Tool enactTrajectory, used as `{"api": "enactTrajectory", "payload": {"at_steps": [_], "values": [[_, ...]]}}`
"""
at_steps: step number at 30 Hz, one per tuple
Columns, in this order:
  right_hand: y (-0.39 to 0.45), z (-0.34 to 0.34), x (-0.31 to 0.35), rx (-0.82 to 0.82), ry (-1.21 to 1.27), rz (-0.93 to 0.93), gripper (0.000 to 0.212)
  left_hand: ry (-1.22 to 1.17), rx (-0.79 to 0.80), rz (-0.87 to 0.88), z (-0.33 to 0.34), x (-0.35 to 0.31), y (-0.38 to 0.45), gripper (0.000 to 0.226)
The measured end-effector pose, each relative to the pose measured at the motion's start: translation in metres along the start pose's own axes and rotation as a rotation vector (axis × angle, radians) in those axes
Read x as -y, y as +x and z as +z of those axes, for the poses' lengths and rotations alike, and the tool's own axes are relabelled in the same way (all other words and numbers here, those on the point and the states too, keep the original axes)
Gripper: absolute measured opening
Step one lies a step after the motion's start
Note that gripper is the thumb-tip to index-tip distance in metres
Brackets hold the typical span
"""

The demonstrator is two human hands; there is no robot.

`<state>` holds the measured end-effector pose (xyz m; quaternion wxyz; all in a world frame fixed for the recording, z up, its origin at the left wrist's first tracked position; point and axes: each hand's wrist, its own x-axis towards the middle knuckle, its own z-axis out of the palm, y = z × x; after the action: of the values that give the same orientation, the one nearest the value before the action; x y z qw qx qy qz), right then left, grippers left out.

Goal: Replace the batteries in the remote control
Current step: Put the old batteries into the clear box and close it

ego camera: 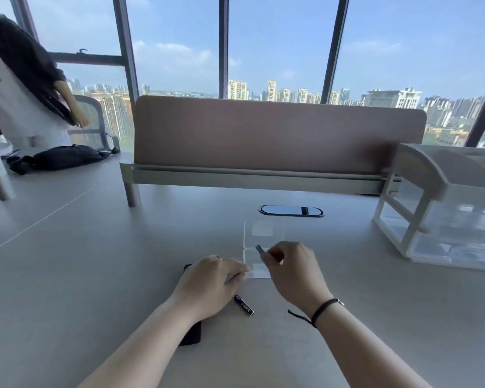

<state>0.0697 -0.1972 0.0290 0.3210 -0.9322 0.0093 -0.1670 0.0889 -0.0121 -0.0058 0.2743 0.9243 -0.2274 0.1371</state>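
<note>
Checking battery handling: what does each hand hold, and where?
Right hand pinches a small dark battery by its lower end. Left hand holds nothing visible.

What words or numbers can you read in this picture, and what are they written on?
None can be read for sure.
Battery on the table: it has a pale logo and light lettering along its side, too blurred to read.
Battery in the right hand: only its end shows, no text visible.
White top of the person at far left: big dark marks, cut off by the picture's edge, unreadable.
Clear plastic case: pale patches, no readable text.
</note>
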Motion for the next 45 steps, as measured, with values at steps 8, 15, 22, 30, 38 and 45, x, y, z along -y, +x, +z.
{"api": "enactTrajectory", "payload": {"at_steps": [8,15,22,30,38,45], "values": [[0.029,0.031,0.023,0.112,-0.246,0.094,0.01,0.065,0.05,0.063,-0.009,-0.01,-0.003,0.029],[0.023,0.018,0.009,0.083,-0.007,0.097,0.017,0.053,0.042,0.036,-0.008,-0.008,-0.004,0.03],[-0.049,0.012,0.01,0.269,-0.118,-0.087,0.022,0.055,0.047,0.045,-0.009,-0.012,-0.004,0.028],[-0.046,0.02,0.007,0.25,-0.197,-0.119,0.026,0.076,0.025,0.033,-0.004,-0.008,-0.005,0.028],[-0.006,-0.01,-0.004,0.018,0.127,0.075,0.009,0.082,0.01,0.034,-0.002,-0.007,-0.005,0.03],[0.029,0.023,0.009,0.109,-0.206,0.127,0.019,0.113,0.009,0.073,-0.001,-0.006,-0.004,0.035]]}}
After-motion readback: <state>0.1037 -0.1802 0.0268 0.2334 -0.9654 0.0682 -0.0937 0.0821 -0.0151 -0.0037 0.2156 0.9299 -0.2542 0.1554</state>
